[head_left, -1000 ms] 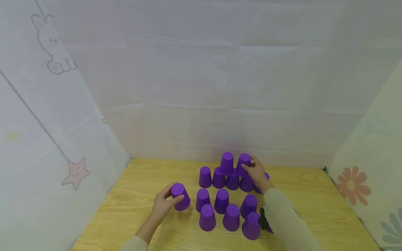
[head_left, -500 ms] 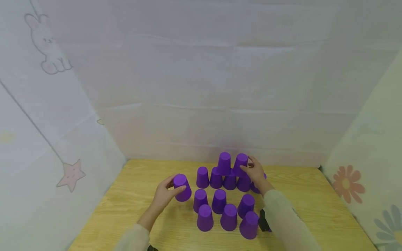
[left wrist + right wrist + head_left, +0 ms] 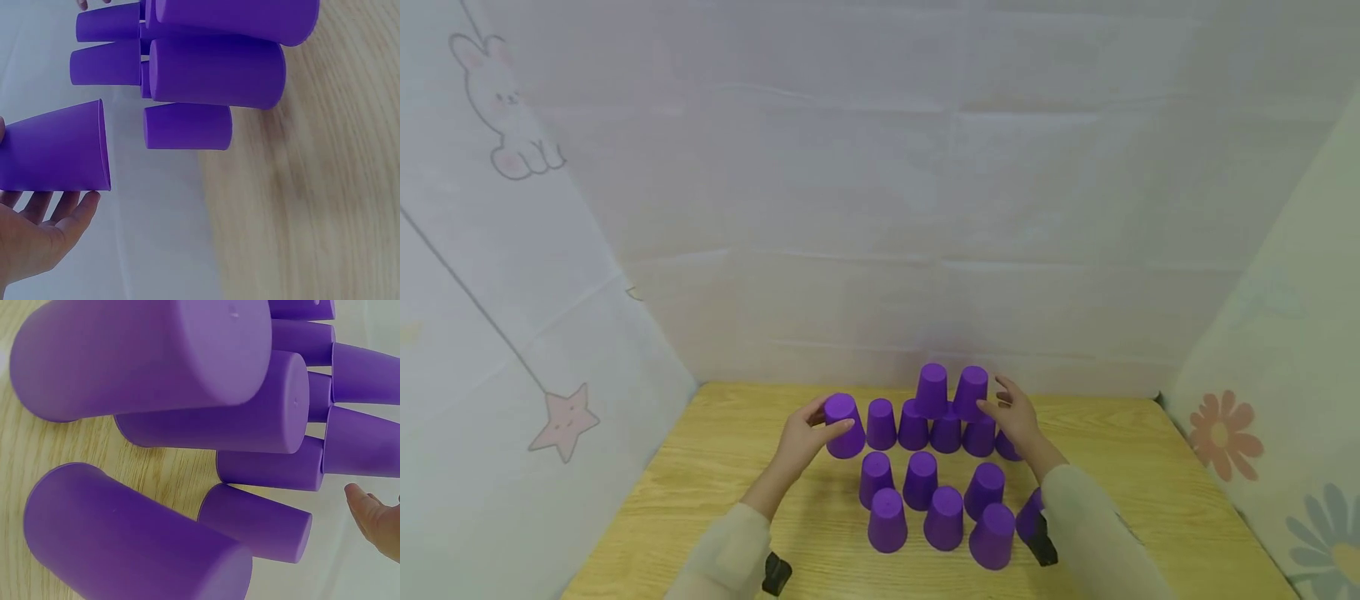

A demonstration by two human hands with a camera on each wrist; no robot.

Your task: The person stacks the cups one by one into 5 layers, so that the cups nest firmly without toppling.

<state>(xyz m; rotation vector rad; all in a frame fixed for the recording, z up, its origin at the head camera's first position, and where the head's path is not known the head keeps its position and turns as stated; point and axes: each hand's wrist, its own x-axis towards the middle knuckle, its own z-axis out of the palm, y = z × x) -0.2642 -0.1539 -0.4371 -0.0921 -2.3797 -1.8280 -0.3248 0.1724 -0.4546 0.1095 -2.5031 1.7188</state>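
Note:
My left hand grips an upside-down purple cup, thumb on the near side. In the left wrist view this cup is off the table, its rim apart from the other cups. My right hand has its fingers spread beside the right one of two upper cups; the right wrist view shows a gap between the thumb and that cup. Both upper cups, the other being the left upper cup, stand inverted across a back row of inverted cups.
In front of the back row, several more inverted purple cups stand on the wooden table. One cup is partly behind my right sleeve and its black strap. A pale cloth wall rises along the table's back edge.
My left hand has lifted its cup and carried it right and away from me, to beside the back row's left end. My right hand has let go of the right upper cup.

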